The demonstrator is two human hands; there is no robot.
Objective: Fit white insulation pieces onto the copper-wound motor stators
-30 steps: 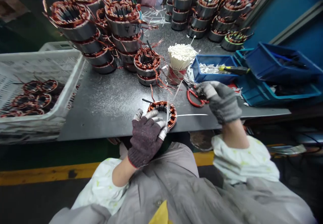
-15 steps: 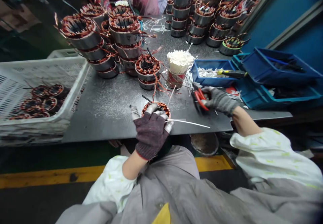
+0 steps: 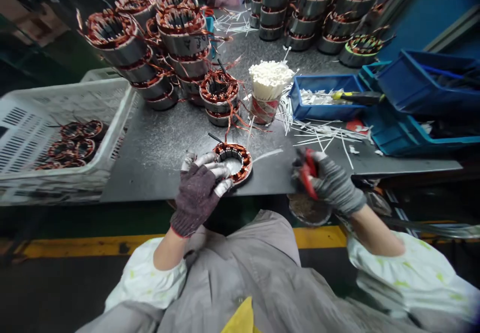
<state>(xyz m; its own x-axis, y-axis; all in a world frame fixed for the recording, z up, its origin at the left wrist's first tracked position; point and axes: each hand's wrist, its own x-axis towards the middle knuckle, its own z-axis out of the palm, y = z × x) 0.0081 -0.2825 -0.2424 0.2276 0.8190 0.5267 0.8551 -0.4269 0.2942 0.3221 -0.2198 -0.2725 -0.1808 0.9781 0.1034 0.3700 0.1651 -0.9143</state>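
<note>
While left hand (image 3: 197, 200) grips stator (image 3: 243, 159), right (image 3: 333, 185) holds snips (image 3: 309, 179);

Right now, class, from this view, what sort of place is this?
Probably a motor-winding workshop: stacks of copper-wound stators, a cup of white cable ties, and red-handled snips.

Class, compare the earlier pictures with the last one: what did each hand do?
The right hand picked up the red-handled cutters from the table and drew them to its front edge. The left hand stays on the copper-wound stator; the stacked stators stayed put.
</note>
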